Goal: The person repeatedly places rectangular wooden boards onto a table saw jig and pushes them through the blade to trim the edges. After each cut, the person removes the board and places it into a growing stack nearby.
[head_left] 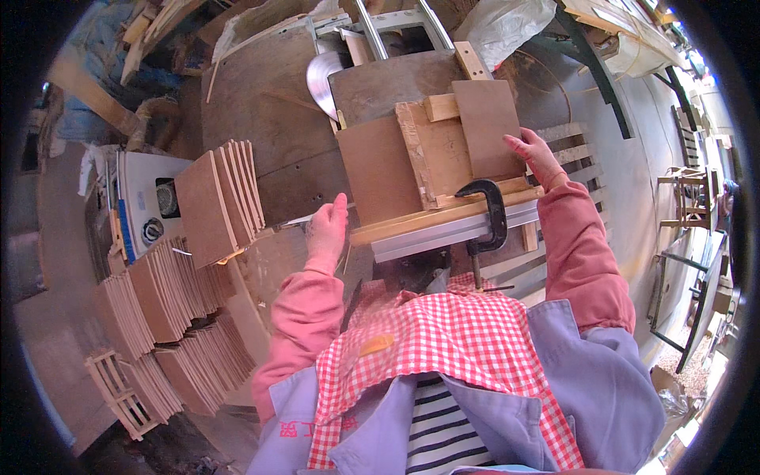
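Clearly pressed the brown board [489, 127] flat on the jig with right hand [537, 158] spread, near saw blade [323, 79]; left hand [327, 229] loosely curled at surface edge; risked slipping bladeward

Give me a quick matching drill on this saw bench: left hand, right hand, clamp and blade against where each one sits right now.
Things:
1. left hand
2. right hand
3. clamp
4. blade

Places:
A. gripping the wooden rail at the jig's near edge
B. at the near left end of the rail, by a thin metal strip
C. on the right edge of the brown board on the jig
D. at the far left of the jig, partly hidden behind a panel

Pairs: 1-B, 2-C, 3-A, 4-D
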`<state>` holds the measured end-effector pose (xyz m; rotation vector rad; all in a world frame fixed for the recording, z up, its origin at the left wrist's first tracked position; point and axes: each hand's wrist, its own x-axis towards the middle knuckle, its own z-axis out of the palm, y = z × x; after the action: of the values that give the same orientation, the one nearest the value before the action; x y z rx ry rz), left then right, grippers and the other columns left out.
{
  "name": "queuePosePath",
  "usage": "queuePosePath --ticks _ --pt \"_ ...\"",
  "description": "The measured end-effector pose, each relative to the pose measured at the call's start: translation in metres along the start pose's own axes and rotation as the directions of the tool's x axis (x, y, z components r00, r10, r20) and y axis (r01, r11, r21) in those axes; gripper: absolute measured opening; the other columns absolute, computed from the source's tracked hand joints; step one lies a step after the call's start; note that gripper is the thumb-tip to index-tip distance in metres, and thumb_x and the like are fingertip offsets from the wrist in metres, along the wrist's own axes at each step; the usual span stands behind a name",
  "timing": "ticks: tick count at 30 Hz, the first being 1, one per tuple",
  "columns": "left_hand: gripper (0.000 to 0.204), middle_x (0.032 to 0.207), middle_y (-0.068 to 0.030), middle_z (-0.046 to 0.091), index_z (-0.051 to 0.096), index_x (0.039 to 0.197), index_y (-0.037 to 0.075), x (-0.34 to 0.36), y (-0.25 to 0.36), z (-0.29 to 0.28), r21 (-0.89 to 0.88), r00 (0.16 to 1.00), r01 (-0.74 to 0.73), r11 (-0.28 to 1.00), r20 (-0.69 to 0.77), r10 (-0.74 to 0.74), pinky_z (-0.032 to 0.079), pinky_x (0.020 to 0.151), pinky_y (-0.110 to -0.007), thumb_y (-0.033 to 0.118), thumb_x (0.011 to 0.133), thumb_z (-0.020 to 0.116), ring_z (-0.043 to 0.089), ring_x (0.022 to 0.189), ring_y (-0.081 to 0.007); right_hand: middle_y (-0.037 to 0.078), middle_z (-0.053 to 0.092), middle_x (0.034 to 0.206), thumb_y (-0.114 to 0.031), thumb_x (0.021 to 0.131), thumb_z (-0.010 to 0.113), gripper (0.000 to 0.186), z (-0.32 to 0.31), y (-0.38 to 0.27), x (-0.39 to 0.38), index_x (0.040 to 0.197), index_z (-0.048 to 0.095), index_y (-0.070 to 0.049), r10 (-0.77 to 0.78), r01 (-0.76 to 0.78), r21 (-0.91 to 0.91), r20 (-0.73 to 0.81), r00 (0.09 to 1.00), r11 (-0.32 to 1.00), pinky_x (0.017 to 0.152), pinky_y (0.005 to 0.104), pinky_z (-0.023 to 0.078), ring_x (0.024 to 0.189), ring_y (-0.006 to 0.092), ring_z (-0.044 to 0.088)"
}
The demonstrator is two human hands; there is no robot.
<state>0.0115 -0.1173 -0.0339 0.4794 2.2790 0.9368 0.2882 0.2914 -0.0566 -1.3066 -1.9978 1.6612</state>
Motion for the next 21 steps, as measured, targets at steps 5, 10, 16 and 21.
queuePosePath --ticks 5,10,16,21 --pt "0.051 0.075 -0.0012 0.062 0.067 0.083 0.002 0.017 -0.013 0.014 -0.214 0.969 0.006 0.977 0.241 0.047 0.045 0.064 -0.033 0.051 0.096 0.064 0.052 0.068 -0.0139 0.008 0.069 0.115 -0.030 0.086 0.081 0.061 0.005 -0.006 -0.010 0.132 0.060 0.004 0.003 -0.001 0.155 -0.014 1.000 0.988 0.094 0.0298 0.049 0.104 0.0152 0.062" --pt "0.040 0.075 0.0011 0.056 0.064 0.082 0.001 0.008 0.012 0.017 0.004 0.990 0.035 0.999 0.134 -0.035 0.043 0.066 -0.031 0.039 0.095 0.069 0.047 0.071 -0.0118 0.003 0.070 0.114 -0.026 0.093 0.073 0.044 -0.018 -0.002 -0.007 0.126 0.065 0.001 0.045 -0.033 0.156 -0.074 0.996 0.987 0.093 0.0271 0.047 0.103 0.0133 0.061" --pt "0.037 0.076 0.0028 0.053 0.061 0.082 0.002 -0.026 0.037 -0.068 -0.196 0.966 -0.240 0.951 -0.141 0.216 0.043 0.066 -0.031 0.035 0.095 0.070 0.046 0.074 -0.0101 0.004 0.067 0.122 -0.030 0.098 0.068 0.045 -0.058 -0.007 -0.010 0.131 0.062 0.000 -0.051 0.081 0.188 -0.162 0.986 0.979 0.100 0.0272 0.043 0.113 0.0136 0.058" --pt "0.032 0.086 0.0028 0.060 0.065 0.085 0.009 -0.060 0.027 -0.220 -0.036 0.913 -0.176 0.984 -0.381 0.149 0.046 0.071 -0.030 0.039 0.096 0.069 0.053 0.082 -0.0093 0.001 0.068 0.115 -0.027 0.101 0.064 0.031 -0.050 -0.030 -0.022 0.124 0.065 -0.006 -0.024 0.032 0.555 -0.022 0.999 0.832 0.089 0.0277 0.052 0.104 0.0125 0.063"
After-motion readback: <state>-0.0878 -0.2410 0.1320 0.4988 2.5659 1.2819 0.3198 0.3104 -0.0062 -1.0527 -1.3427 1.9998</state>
